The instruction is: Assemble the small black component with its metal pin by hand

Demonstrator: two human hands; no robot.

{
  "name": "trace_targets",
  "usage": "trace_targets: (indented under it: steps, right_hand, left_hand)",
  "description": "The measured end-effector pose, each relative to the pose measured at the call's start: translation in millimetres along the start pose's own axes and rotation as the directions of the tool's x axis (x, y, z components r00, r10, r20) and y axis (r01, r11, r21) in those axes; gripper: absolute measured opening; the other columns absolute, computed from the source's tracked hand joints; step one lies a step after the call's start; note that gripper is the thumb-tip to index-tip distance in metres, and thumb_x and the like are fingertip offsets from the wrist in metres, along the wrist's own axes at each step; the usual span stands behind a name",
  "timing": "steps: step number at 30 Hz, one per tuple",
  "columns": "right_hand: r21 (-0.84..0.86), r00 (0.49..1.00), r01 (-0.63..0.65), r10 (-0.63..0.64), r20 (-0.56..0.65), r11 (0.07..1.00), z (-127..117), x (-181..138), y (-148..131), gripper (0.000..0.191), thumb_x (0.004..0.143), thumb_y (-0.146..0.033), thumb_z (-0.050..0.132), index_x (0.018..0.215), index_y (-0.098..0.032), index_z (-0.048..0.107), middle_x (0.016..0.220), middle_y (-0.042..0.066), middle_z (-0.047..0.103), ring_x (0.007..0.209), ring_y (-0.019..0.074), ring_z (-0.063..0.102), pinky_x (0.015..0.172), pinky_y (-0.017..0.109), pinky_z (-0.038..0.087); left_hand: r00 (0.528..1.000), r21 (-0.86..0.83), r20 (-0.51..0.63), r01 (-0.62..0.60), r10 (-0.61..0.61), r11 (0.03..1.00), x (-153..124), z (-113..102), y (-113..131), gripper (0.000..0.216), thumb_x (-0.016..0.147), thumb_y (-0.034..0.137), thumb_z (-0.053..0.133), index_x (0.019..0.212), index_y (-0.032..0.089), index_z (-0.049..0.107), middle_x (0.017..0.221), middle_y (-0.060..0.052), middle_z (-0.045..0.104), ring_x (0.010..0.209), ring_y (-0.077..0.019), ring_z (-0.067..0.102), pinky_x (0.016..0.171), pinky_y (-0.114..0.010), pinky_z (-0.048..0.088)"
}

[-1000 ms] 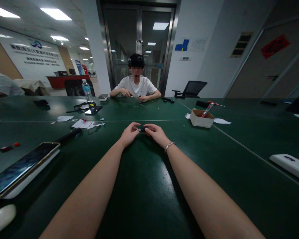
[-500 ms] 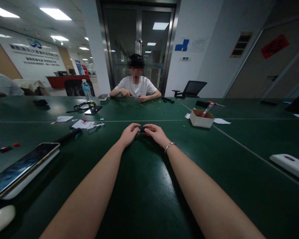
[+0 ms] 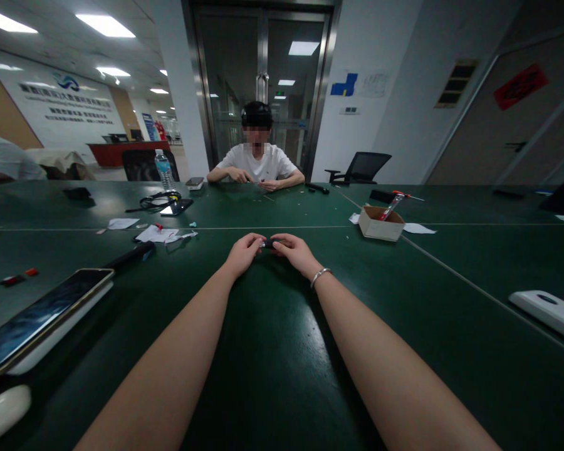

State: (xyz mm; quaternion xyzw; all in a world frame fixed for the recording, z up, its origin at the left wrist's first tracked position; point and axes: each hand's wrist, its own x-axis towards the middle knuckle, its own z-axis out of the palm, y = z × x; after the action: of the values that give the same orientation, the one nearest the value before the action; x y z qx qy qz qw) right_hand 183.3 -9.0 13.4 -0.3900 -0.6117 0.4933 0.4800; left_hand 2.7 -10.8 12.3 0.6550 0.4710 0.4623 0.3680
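A small black piece with a shiny silvery end (image 3: 268,243) is held between my two hands, just above the green table (image 3: 282,351); its exact kind is too small to make out. My left hand (image 3: 245,255) pinches the silvery end at its left. From the other side, my right hand (image 3: 295,254) closes thumb and fingers on the black part. Some of the fingertips are hidden behind the piece and the thumbs. A silver bracelet (image 3: 320,277) circles my right wrist.
White paper scraps (image 3: 157,234) lie to the left, near a phone (image 3: 51,316) resting on a white object. A small open box (image 3: 380,223) with a red-handled screwdriver (image 3: 395,202) stands right. Across the table sits a person (image 3: 258,163); a bottle (image 3: 163,169) stands back left.
Both hands stay almost in place, still holding the black piece, which appears very slightly higher. Nothing has been let go or taken up.
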Motion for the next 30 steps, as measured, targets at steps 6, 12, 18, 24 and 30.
trace_targets:
  steps: [6,12,18,24,30]
  right_hand:
    - [-0.005,1.000,-0.014,0.014,-0.010,1.000,0,-1,-2,0.022,0.077,-0.019,0.068,0.099,-0.017,0.067,0.078,0.002,0.069,0.074,0.0132,0.066,0.074,0.027,0.053]
    - [-0.008,1.000,-0.013,0.013,-0.002,1.000,1,-1,-2,0.024,0.076,-0.021,0.070,0.099,-0.018,0.067,0.079,0.002,0.069,0.075,0.0139,0.066,0.073,0.028,0.053]
    - [-0.017,1.000,-0.002,0.002,0.001,1.000,0,1,0,0.023,0.076,-0.021,0.069,0.099,-0.017,0.067,0.075,0.001,0.068,0.072,0.0125,0.065,0.070,0.026,0.052]
    - [-0.044,1.000,0.013,-0.012,0.018,0.999,-2,2,2,0.026,0.075,-0.025,0.071,0.099,-0.018,0.067,0.078,0.003,0.068,0.074,0.0146,0.066,0.074,0.029,0.052]
    - [-0.052,1.000,0.018,-0.016,0.021,0.998,-2,2,3,0.026,0.076,-0.027,0.070,0.100,-0.018,0.067,0.081,0.004,0.069,0.076,0.0161,0.066,0.077,0.032,0.053]
  left_hand:
    - [0.999,0.021,-0.054,-0.008,0.010,1.000,-2,-1,4,0.028,0.076,0.031,0.062,0.100,0.017,0.066,0.091,-0.005,0.065,0.082,-0.0154,0.059,0.078,-0.029,0.047]
    - [1.000,0.001,0.011,0.010,-0.010,1.000,0,2,-3,0.037,0.086,0.041,0.050,0.113,0.018,0.058,0.070,0.000,0.060,0.067,-0.0134,0.056,0.066,-0.027,0.044]
    - [0.999,-0.001,-0.029,0.034,-0.034,0.999,1,2,-5,0.030,0.085,0.031,0.048,0.110,0.019,0.060,0.075,0.000,0.058,0.067,-0.0121,0.054,0.065,-0.025,0.042]
    - [0.998,0.108,-0.061,-0.026,0.033,0.994,4,0,-11,0.028,0.082,0.024,0.051,0.106,0.020,0.063,0.074,0.000,0.057,0.069,-0.0126,0.053,0.067,-0.025,0.042]
    - [0.999,0.061,-0.027,0.037,-0.035,0.997,5,1,-12,0.029,0.082,0.028,0.050,0.107,0.020,0.063,0.081,-0.002,0.061,0.071,-0.0139,0.055,0.067,-0.027,0.044]
